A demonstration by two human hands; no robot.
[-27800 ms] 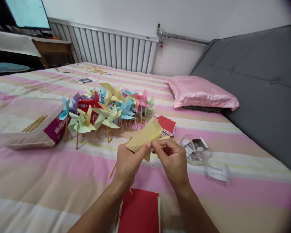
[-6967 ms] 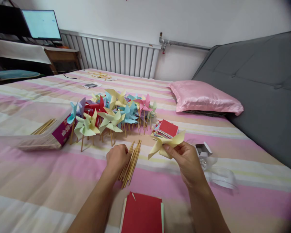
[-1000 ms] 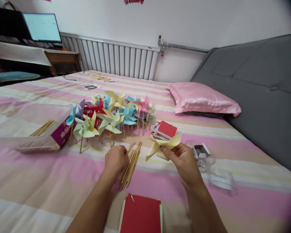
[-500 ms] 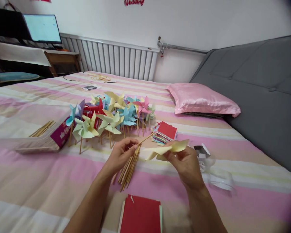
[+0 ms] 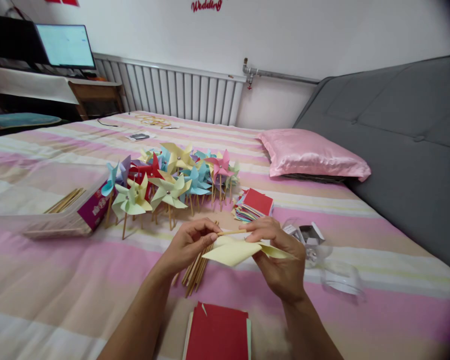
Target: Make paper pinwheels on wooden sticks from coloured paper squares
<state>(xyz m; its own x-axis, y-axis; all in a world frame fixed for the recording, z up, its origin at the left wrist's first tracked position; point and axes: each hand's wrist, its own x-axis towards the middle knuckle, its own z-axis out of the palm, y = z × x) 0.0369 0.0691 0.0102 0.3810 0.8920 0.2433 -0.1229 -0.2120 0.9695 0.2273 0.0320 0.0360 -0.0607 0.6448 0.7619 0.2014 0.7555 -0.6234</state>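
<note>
My left hand (image 5: 190,246) pinches one end of a thin wooden stick (image 5: 232,232), held roughly level. In my right hand (image 5: 279,252) is a pale yellow paper pinwheel (image 5: 234,250), its folded blades pointing left and down. My right fingertips reach the stick's other end, just above the paper; whether the stick touches the pinwheel's centre is hidden. Under my left hand lies a bundle of wooden sticks (image 5: 195,272). A stack of red and other coloured paper (image 5: 221,330) sits between my forearms.
Several finished pinwheels (image 5: 168,191) stand behind my hands. A clear plastic box (image 5: 60,225) with sticks is at left. Small coloured paper squares (image 5: 258,201) lie ahead, clear plastic containers (image 5: 343,280) at right. Farther back are a pink pillow (image 5: 315,152) and a grey headboard (image 5: 390,110).
My hands have come closer together. The stick has swung to nearly level, its far end now at my right fingertips, and the yellow pinwheel has turned and moved left.
</note>
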